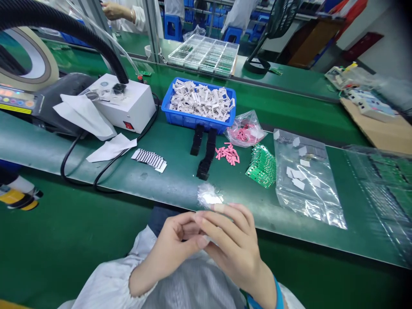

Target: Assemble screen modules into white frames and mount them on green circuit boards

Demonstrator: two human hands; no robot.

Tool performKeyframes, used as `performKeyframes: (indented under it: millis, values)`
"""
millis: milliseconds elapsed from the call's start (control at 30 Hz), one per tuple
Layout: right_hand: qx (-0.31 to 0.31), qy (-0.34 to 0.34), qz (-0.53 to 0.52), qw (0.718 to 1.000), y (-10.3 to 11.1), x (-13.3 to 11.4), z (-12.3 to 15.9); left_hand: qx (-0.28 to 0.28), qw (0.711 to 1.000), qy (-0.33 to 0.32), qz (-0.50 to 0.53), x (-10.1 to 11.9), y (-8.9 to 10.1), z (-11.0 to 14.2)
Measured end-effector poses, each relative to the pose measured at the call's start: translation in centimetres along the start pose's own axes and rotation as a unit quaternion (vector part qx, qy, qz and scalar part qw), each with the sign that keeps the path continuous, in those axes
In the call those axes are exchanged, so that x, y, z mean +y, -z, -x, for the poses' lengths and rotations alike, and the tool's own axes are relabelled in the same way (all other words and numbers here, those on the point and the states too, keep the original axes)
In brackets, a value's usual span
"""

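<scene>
My left hand (174, 244) and my right hand (233, 242) meet at the fingertips just in front of the bench edge. Both are curled closed, the fingers pressed together; whatever sits between them is hidden or too small to make out. A blue band (278, 294) circles my right wrist. Right beyond my fingers lies a small heap of clear and white scraps (209, 195). Farther back are two black strips (206, 161), a pile of pink pieces (228, 153) and a stack of green circuit boards (262, 167). A row of white-and-black strips (149, 159) lies to the left.
A blue bin (198, 120) holds many white plastic parts. Beside it is a bag of pink pieces (247, 131). A clear plastic bag (305, 180) lies at right, a white box (128, 109) with black cables at left. Another person's hand (116, 10) shows across the bench.
</scene>
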State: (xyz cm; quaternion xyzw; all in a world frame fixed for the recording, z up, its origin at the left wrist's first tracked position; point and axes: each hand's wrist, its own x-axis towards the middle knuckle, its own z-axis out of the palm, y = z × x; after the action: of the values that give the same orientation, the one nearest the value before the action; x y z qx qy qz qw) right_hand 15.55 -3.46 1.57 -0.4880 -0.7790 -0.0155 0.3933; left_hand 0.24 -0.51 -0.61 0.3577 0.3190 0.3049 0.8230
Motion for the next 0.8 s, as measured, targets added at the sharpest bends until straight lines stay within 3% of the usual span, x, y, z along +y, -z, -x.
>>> performKeyframes:
  millis: [100, 200, 300, 367, 467, 600, 667, 800]
  values:
    - [-0.005, -0.029, -0.082, 0.996, -0.3, -0.3, -0.1, -0.082, 0.996, -0.001, 0.038, -0.1, 0.0, 0.3]
    - [-0.025, -0.11, -0.265, 0.958, -0.3, -0.5, 0.4, -0.174, 0.977, 0.06, 0.105, -0.2, -0.5, 0.6]
    - [-0.044, -0.172, -0.399, 0.9, -0.1, -0.9, 1.1, -0.186, 0.961, 0.064, 0.196, -0.6, -1.3, 0.7]
    - [-0.069, -0.186, -0.417, 0.887, 0.1, -0.9, 1.4, -0.182, 0.954, 0.057, 0.23, -0.9, -1.7, 0.6]
    - [-0.034, -0.176, -0.343, 0.922, 1.0, -0.7, 1.2, -0.142, 0.968, 0.06, 0.198, -1.2, -1.5, 0.6]
    - [0.047, -0.124, -0.156, 0.979, 2.3, -0.3, 0.4, -0.078, 0.996, 0.014, 0.047, -1.0, -0.7, 0.6]
    - [0.046, -0.101, -0.1, 0.989, 2.6, -0.2, 0.0, -0.066, 0.998, -0.003, -0.013, -0.8, -0.4, 0.7]
    - [0.028, -0.1, -0.094, 0.99, 2.4, 0.0, -0.1, -0.056, 0.994, -0.026, -0.093, -0.4, -0.4, 0.8]
